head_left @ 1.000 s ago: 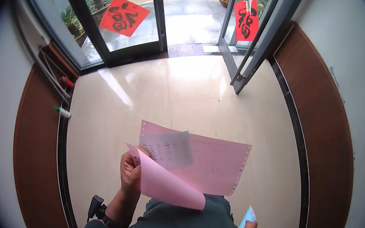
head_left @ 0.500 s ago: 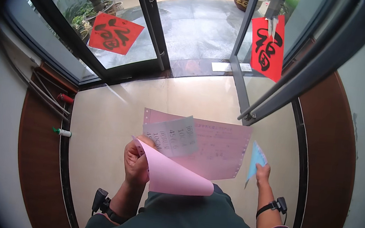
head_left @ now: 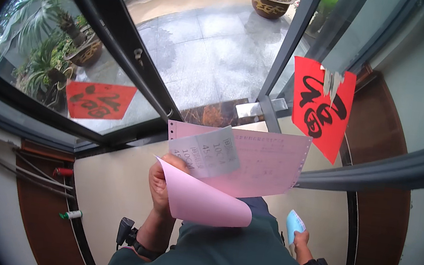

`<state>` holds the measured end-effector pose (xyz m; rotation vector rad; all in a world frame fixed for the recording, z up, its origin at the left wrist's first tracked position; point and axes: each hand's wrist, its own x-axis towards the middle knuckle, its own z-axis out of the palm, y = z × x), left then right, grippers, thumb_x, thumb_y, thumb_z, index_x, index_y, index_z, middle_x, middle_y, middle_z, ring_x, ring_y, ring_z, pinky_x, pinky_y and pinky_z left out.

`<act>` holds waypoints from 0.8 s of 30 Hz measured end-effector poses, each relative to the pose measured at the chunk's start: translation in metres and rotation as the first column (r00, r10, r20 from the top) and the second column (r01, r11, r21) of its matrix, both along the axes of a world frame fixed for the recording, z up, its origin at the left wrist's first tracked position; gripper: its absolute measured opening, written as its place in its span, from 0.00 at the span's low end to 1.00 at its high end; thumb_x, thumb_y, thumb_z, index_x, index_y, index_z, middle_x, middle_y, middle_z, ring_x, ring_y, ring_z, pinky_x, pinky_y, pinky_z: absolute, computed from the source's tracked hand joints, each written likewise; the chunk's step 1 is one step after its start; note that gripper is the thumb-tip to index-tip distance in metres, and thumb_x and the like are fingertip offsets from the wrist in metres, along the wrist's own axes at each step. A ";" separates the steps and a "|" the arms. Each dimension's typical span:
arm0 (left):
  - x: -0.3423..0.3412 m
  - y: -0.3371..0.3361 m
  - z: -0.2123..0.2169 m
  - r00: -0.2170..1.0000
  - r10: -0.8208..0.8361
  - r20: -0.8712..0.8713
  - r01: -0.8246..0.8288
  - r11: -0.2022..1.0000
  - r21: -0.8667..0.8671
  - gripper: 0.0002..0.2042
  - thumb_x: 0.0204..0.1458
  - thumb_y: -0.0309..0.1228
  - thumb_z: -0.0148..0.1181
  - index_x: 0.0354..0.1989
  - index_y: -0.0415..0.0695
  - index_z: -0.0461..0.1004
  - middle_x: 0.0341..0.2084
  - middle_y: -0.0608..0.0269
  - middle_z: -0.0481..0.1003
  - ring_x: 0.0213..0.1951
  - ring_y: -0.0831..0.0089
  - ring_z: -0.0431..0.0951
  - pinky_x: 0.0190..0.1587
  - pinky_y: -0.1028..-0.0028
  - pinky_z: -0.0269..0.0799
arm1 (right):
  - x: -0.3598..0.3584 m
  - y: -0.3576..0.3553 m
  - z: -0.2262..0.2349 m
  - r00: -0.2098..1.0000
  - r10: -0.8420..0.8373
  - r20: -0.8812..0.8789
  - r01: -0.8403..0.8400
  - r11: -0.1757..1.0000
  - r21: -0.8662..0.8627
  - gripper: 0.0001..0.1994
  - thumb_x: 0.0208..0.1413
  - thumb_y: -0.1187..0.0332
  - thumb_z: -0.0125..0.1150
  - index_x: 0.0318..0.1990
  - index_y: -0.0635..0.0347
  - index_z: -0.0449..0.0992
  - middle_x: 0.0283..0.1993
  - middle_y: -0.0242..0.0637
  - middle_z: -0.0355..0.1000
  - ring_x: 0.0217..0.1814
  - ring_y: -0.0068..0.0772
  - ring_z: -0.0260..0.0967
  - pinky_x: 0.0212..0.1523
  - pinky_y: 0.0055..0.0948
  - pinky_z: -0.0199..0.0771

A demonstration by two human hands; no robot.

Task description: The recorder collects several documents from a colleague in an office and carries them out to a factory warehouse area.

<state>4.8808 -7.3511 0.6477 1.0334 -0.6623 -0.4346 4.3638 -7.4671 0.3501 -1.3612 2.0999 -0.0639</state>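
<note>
Pink paper (head_left: 208,205), left hand (head_left: 159,184) — fingers curled, gripping it

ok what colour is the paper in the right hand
The paper in the right hand is mostly light blue, clearest in the head view.

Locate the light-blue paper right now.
Head view, lower right: the light-blue paper is in the right hand, below the pink paper's right end.

The indoor floor (head_left: 114,184) is pale cream, edged by dark skirting (head_left: 85,244). Beyond the dark threshold (head_left: 225,110) lies grey paving (head_left: 196,45), where a brown pot (head_left: 269,7) with a gold pattern stands. A white, green-capped bottle (head_left: 71,215) is at the floor's left edge; whether it rests on the floor is unclear.
</note>
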 end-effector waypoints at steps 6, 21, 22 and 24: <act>0.129 -0.162 -0.030 0.995 0.006 0.096 -0.005 1.000 -0.008 0.09 0.49 0.33 0.60 0.25 0.41 0.70 0.24 0.69 0.69 0.25 0.84 0.65 0.29 0.82 0.58 | 0.117 -0.087 0.001 0.994 0.088 -0.070 -0.076 0.985 0.158 0.19 0.40 0.70 0.63 0.41 0.71 0.75 0.36 0.55 0.75 0.40 0.51 0.76 0.44 0.41 0.74; 0.407 -0.533 0.000 0.996 0.080 0.033 -0.078 0.996 -0.038 0.20 0.50 0.46 0.62 0.25 0.39 0.70 0.25 0.68 0.69 0.24 0.83 0.64 0.28 0.81 0.58 | 0.355 -0.435 -0.048 0.837 0.547 -0.028 -0.485 0.763 0.427 0.18 0.43 0.65 0.62 0.40 0.68 0.77 0.43 0.60 0.73 0.48 0.54 0.72 0.48 0.41 0.72; 0.431 -0.556 -0.005 0.995 0.072 0.062 -0.069 0.996 -0.051 0.23 0.50 0.51 0.61 0.25 0.39 0.70 0.25 0.67 0.69 0.25 0.83 0.65 0.28 0.80 0.58 | 0.378 -0.460 -0.050 0.842 0.539 -0.029 -0.480 0.772 0.416 0.18 0.43 0.65 0.62 0.40 0.68 0.77 0.42 0.60 0.73 0.48 0.54 0.72 0.48 0.41 0.72; 0.478 -0.600 -0.013 0.997 0.050 0.067 -0.047 0.997 -0.053 0.26 0.50 0.55 0.60 0.25 0.39 0.70 0.25 0.67 0.69 0.25 0.83 0.65 0.28 0.80 0.58 | 0.425 -0.507 -0.053 0.854 0.518 -0.039 -0.464 0.794 0.392 0.18 0.43 0.65 0.62 0.41 0.68 0.77 0.42 0.59 0.73 0.48 0.54 0.72 0.47 0.41 0.72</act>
